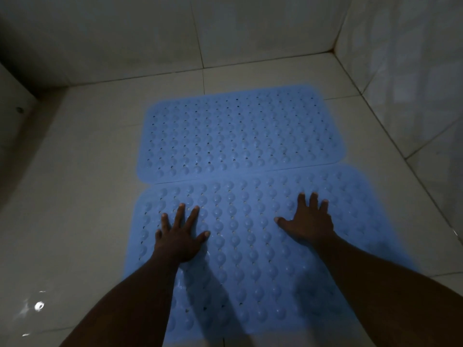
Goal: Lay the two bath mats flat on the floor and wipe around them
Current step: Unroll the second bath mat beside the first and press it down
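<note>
Both mats are down on the tiled floor (87, 196). The far mat (238, 136) lies toward the floor's far right corner, short of the back wall (150, 33) and the right wall (413, 71). The near mat (245, 246) sits just in front of it, long edge against long edge. Whether the two edges merely touch or overlap slightly cannot be told. The left grip (179, 236) and the right grip (309, 222) are both released, fingers straight and spread. They rest palm-down, well apart, on the far half of the near mat, grasping nothing. Each mat is a thin blue sheet covered in rows of round bumps and small holes. It will likely handle as light, soft and floppy rubber or vinyl, not fragile, and flat pressure should settle it better than tugging. To shift one, take it by a rounded corner or along a long edge, since the middle would only buckle. Glints near the floor's near left edge (37, 306) suggest wet tile, so a mat may skid if pushed sideways. Wiping around them is not yet begun, and no cloth shows.
</note>
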`<move>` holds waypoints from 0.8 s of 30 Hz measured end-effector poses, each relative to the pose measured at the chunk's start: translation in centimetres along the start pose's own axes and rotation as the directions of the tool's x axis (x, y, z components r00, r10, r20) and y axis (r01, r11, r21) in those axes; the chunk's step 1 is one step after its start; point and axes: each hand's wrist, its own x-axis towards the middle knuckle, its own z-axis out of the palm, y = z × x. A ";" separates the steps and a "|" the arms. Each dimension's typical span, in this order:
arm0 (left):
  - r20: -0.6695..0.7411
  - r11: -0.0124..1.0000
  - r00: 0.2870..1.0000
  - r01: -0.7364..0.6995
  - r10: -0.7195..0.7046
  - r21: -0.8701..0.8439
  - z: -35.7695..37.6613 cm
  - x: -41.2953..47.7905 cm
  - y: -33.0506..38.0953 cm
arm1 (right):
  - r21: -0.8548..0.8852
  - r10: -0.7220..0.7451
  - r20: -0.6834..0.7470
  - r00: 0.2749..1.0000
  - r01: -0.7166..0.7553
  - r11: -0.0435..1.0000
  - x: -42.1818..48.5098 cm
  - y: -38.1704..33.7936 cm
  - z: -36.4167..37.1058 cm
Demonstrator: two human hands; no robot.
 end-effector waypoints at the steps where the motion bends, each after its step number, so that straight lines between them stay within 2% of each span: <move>1: -0.002 1.000 1.000 0.001 -0.001 -0.001 0.0 0.0 0.0 | 0.000 -0.004 0.000 1.000 0.004 1.000 0.0 0.0 0.0; 7: -0.046 0.999 0.998 0.038 -0.038 -0.014 0.6 0.1 0.3 | 0.003 -0.015 -0.017 1.000 0.015 1.000 0.0 0.1 0.1; 10: -0.154 0.994 0.986 0.055 -0.070 -0.099 1.1 -0.4 1.8 | -0.008 -0.024 -0.047 0.999 0.023 1.000 -0.1 0.4 0.1; 12: -0.235 0.998 0.972 -0.002 -0.015 -0.071 1.6 -0.7 2.7 | -0.024 -0.033 -0.073 0.997 0.031 0.999 -0.2 0.6 0.3; 15: -0.197 0.996 0.976 -0.087 0.089 0.015 2.1 -0.5 3.3 | -0.031 -0.042 -0.107 0.993 0.039 0.999 -0.4 0.6 0.8; 18: -0.148 0.997 0.986 -0.071 0.075 0.035 2.2 -0.2 3.5 | -0.024 -0.047 -0.121 0.992 0.045 0.999 -0.4 0.6 0.9; 24: -0.255 0.994 0.961 -0.105 0.105 0.013 2.2 -0.2 4.8 | 0.008 -0.095 -0.273 0.957 0.101 0.995 0.6 1.6 0.0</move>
